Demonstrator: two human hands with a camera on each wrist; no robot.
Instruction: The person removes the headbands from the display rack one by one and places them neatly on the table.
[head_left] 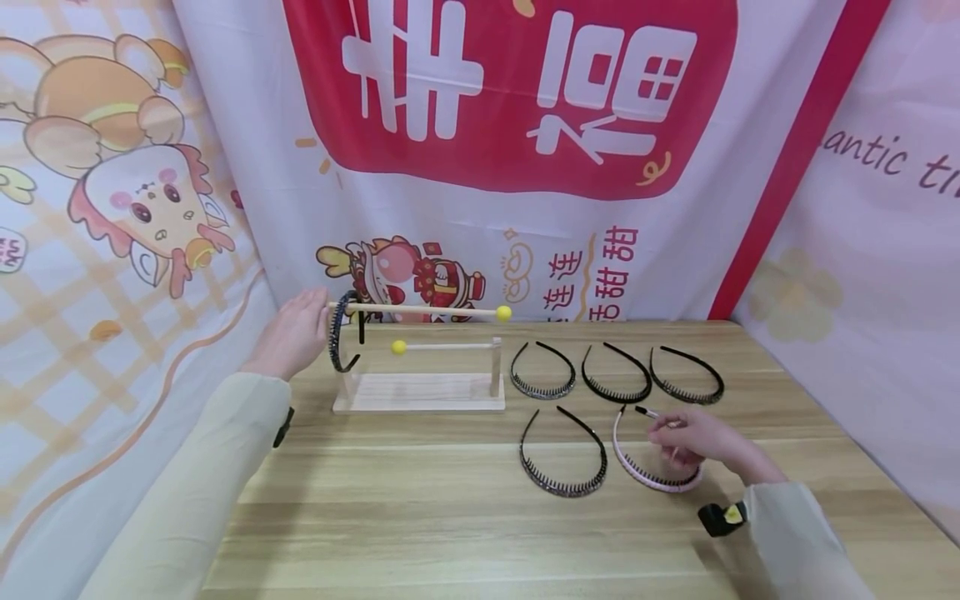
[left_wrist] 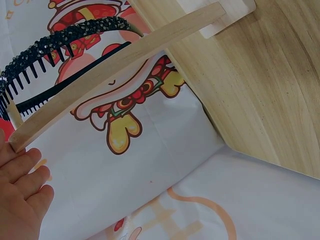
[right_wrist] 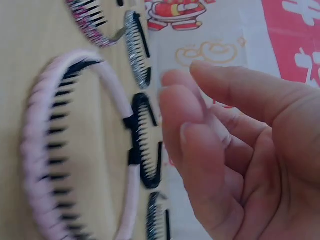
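Note:
My left hand [head_left: 294,333] touches the top of a wooden stand's left post [left_wrist: 115,70], its fingers fairly straight in the left wrist view. From the stand's upper rod [head_left: 427,310] hangs a dark, glittery toothed headband [head_left: 337,337], right beside that hand. My right hand [head_left: 686,442], loosely curled with nothing in it, hovers over a pink braided headband [head_left: 647,477] lying on the table. In the right wrist view, the pink headband [right_wrist: 37,145] lies apart from the fingers, its black comb teeth pointing inward.
Several more toothed headbands lie on the wooden table: glittery ones [head_left: 543,393] [head_left: 566,489] and black ones [head_left: 615,396] [head_left: 686,396]. A lower rod on the stand ends in a yellow ball [head_left: 399,347]. Printed cloth [head_left: 510,183] hangs behind and on both sides.

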